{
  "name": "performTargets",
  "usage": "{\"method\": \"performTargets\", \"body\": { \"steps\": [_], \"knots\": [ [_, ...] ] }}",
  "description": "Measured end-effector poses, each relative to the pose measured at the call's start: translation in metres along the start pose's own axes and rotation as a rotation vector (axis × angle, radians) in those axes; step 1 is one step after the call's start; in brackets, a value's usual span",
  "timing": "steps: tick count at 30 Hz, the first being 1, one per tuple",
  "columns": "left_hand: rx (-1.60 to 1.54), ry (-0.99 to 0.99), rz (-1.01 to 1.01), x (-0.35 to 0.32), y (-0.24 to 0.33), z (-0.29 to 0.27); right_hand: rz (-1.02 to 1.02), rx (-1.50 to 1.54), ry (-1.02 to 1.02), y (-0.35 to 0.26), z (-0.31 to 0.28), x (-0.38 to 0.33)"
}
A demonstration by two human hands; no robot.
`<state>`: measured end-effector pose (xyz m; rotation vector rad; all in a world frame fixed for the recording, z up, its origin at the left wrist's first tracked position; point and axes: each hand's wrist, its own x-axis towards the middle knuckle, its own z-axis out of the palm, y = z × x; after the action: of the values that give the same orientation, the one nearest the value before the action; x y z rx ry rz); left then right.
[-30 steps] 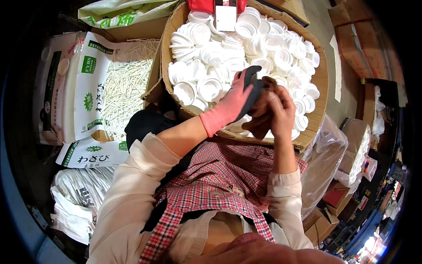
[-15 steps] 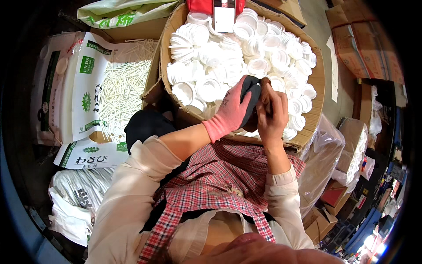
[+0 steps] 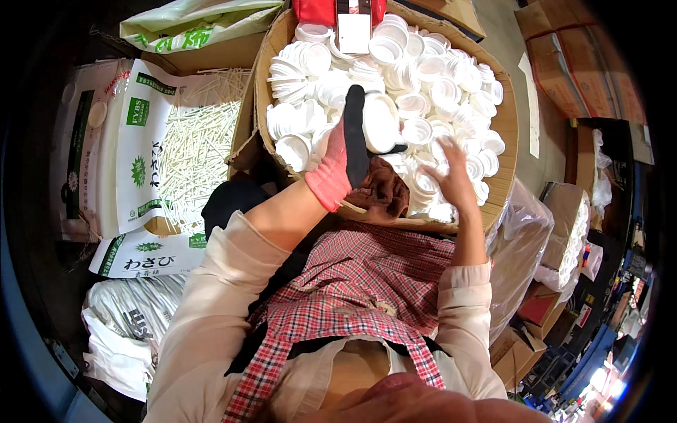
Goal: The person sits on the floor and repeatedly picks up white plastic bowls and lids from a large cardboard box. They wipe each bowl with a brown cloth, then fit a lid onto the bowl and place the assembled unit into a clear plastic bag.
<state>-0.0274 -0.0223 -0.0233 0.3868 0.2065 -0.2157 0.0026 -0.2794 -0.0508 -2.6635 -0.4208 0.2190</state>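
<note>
My left hand [image 3: 350, 144], in a pink glove with black palm and fingers, holds a round white plastic lid [image 3: 381, 123] above the carton. Its thumb is raised along the lid's left side, and a black fingertip shows at the lower right rim. My bare right hand [image 3: 455, 176] hovers over the right part of the pile, fingers apart and holding nothing. A crumpled brown cloth [image 3: 384, 189] rests at the carton's near edge, just below my left hand. Heaped white round lids [image 3: 430, 67] fill the cardboard carton [image 3: 509, 144] around both hands.
At the left stands a box lined with a printed white bag [image 3: 144, 141], full of thin white sticks [image 3: 201, 144]. A red item with a white card [image 3: 354, 34] sits at the carton's far rim. Clear plastic wrapping [image 3: 525, 240] and stacked brown cartons [image 3: 575, 74] are on the right.
My hands have moved apart from being together over the brown cloth. The cloth now lies at the near edge, the left hand shows a lid, and the right hand has opened.
</note>
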Motion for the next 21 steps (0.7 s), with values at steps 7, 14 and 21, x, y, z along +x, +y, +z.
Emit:
{"method": "performTargets", "body": {
  "steps": [7,14,21],
  "knots": [
    [0.122,0.008,-0.157,-0.003,-0.003,0.010,0.202,-0.251,-0.186,0.079,0.009,-0.010],
    [0.085,0.030,-0.266,-0.003,-0.003,0.012,0.354,-0.352,-0.120,0.066,-0.005,-0.006],
    [0.141,0.007,-0.300,-0.002,-0.010,0.011,0.211,-0.371,0.266,0.030,-0.023,-0.006]
  ]
}}
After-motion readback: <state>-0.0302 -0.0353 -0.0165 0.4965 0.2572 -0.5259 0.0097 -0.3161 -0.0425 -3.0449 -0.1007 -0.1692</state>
